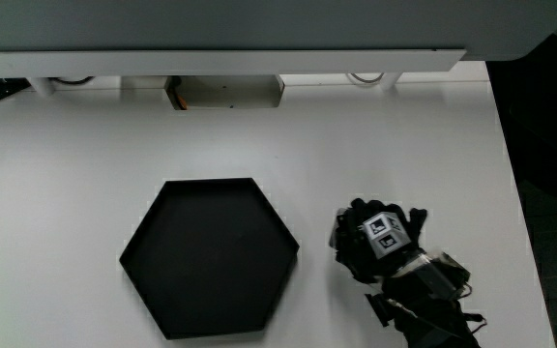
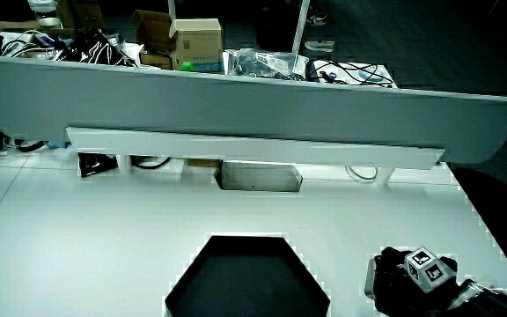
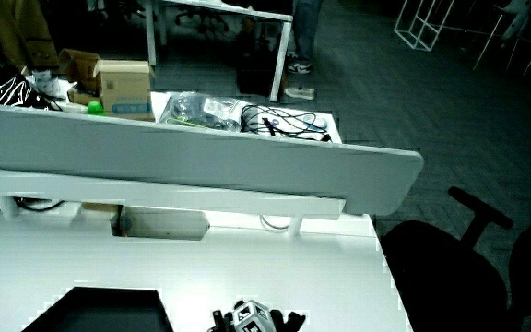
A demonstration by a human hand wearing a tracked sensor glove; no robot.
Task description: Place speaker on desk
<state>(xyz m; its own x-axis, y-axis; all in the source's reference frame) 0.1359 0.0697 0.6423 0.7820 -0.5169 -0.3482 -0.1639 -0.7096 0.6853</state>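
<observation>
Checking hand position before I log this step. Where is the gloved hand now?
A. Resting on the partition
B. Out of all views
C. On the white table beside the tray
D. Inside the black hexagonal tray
C. In the main view the hand sits on the white table beside the black hexagonal tray, clear of the tray's rim; a side view shows the same, with the hand next to the tray.

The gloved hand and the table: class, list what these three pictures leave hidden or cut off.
- Speaker: the hand beside the black hexagonal tray covers whatever is under it in the main view; no speaker shows.
- Hand in a side view: cut off by the picture's edge.
- Tray in a side view: only a part shows.
- Forearm: runs out of the main view.
</observation>
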